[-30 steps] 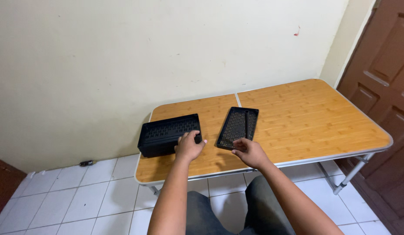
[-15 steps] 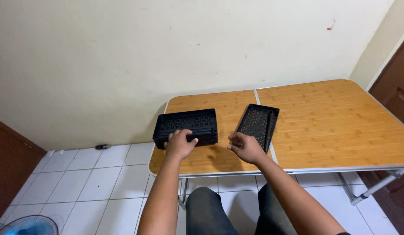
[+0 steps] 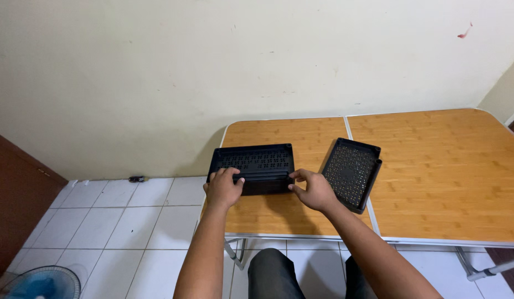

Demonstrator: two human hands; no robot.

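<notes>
1. The left hand grips the near-left edge of the black perforated crate — fingers curled over its rim.
2. The right hand pinches the crate's near-right corner.
3. The crate sits on the wooden table, left part — a black tray just right.

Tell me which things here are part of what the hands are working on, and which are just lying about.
In hand:
- black perforated basket, gripped by left hand and right hand
- second black perforated tray, right beside it
- wooden folding table under both

Lying about:
- blue fan on the floor
- small dark object by the wall
</notes>
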